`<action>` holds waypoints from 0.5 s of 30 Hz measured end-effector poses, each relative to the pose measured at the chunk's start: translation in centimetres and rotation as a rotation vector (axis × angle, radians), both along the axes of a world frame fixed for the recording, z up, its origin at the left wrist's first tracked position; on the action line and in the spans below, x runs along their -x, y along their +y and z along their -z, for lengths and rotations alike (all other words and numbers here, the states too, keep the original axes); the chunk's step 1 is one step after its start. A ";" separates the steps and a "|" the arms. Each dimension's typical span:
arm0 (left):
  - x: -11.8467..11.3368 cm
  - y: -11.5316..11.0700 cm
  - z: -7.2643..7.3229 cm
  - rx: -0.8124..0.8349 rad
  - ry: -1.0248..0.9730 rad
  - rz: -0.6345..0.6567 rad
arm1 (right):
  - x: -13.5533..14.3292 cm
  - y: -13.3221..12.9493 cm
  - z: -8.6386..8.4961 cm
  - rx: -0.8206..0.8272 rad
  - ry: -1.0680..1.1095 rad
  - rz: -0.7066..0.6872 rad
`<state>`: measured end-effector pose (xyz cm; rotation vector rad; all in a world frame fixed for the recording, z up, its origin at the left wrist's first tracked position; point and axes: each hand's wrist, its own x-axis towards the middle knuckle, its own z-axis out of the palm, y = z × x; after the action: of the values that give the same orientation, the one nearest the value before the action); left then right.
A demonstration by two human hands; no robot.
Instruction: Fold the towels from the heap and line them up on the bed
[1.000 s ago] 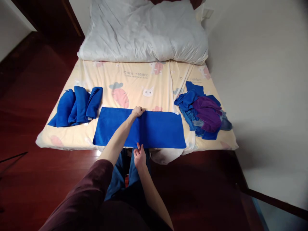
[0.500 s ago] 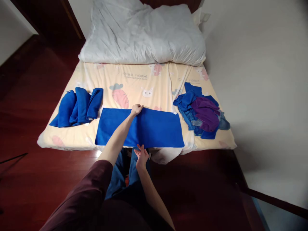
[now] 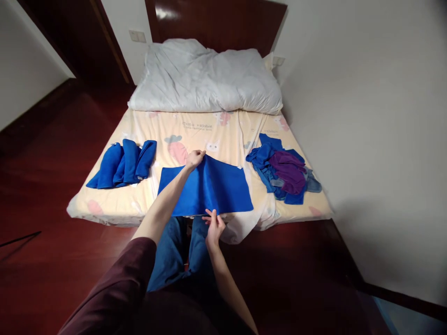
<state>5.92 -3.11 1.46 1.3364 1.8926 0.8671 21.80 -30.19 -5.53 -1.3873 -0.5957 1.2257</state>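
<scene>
A blue towel (image 3: 230,186) lies spread lengthwise along the near edge of the bed, its middle raised into a ridge. My left hand (image 3: 196,158) pinches its far edge at the middle and holds it up off the sheet. At the near edge, my right hand (image 3: 214,227) has thumb and a finger closed on the cloth, with the other fingers apart. The towel's left and right ends still rest on the bed.
Rolled or folded blue towels (image 3: 129,160) lie on the bed's left side. To the right is a loose heap of blue cloths with a purple cloth (image 3: 288,170). A pale quilt (image 3: 209,81) is bunched at the headboard (image 3: 223,23). The patterned sheet (image 3: 230,125) hangs over the front edge.
The towel's middle has been lifted into a ridge and its ends have drawn inward. Both hands now grip its edges. The view has tilted up, showing more headboard.
</scene>
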 end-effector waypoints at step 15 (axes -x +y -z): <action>8.3 -8.6 -13.1 -0.483 -0.425 0.051 | -7.1 9.1 -13.6 -0.423 -0.452 0.176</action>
<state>-2.38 -11.72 14.59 1.3242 1.3626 1.5137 28.91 -21.06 8.04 -1.3186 -0.9610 0.5955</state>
